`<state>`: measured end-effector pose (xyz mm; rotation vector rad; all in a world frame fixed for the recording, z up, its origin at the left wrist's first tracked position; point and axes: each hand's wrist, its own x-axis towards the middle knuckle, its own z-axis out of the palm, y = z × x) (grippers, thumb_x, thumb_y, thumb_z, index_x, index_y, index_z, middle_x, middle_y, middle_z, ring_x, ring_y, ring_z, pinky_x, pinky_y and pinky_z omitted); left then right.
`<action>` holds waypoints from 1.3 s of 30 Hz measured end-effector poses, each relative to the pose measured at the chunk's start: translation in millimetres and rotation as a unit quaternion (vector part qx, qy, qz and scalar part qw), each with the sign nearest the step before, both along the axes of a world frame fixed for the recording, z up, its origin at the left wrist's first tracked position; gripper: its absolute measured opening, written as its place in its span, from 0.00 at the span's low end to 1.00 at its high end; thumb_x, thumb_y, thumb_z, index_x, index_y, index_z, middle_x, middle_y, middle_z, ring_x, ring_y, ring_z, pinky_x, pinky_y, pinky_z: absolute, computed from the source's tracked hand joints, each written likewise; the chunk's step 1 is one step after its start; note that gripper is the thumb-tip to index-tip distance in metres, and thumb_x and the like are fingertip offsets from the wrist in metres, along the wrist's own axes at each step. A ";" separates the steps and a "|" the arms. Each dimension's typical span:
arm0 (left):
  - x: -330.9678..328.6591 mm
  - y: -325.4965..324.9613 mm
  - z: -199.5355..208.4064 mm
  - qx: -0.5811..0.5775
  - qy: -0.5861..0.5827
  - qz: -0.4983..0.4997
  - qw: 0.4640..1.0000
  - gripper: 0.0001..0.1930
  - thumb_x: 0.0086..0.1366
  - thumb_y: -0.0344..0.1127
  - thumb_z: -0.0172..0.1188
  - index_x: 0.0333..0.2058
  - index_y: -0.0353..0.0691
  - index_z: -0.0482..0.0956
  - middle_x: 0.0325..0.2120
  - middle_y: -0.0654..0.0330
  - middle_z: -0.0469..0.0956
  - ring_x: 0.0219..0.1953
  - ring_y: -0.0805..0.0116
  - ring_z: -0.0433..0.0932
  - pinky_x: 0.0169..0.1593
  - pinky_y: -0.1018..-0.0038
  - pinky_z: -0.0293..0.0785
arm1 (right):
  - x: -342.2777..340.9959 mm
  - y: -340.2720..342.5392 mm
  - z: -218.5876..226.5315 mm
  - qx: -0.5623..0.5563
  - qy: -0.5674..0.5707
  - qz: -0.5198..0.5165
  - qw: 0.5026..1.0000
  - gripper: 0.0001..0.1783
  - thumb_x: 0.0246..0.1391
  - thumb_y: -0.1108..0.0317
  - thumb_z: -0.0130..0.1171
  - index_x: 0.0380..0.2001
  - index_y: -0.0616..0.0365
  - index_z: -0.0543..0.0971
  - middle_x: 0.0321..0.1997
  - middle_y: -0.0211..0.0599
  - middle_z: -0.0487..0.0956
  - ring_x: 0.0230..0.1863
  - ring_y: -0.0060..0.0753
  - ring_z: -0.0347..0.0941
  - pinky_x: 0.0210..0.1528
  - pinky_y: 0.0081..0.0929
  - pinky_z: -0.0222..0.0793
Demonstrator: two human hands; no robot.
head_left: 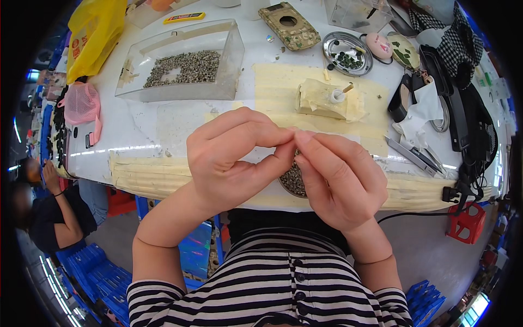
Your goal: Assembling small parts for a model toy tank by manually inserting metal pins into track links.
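Note:
My left hand and my right hand meet at the fingertips above the table's near edge. Thumb and forefinger are pinched on each side; whatever sits between them is too small or hidden to make out. Beneath the hands is a round dish of small grey-brown parts, partly covered by my fingers. Beyond them stands a tape-wrapped block carrying a small white pot with a stick in it. A clear plastic box farther left holds a heap of similar small parts.
At the back lie a camouflage model tank hull and a metal dish with dark green pieces. Tweezers and a knife-like tool rest at right, near black straps. A yellow bag is far left; another person sits there.

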<state>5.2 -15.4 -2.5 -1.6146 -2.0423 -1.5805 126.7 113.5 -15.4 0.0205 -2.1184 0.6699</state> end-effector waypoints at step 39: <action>-0.7 -0.9 1.4 0.001 -0.042 -0.021 0.999 0.11 0.48 0.17 0.69 0.33 0.33 0.84 0.25 0.57 0.80 0.26 0.70 0.78 0.29 0.79 0.72 | 2.3 -1.2 3.5 -0.184 -0.022 0.038 0.982 0.13 0.44 0.81 0.69 0.37 0.64 0.84 0.32 0.41 0.82 0.29 0.31 0.79 0.30 0.22 0.75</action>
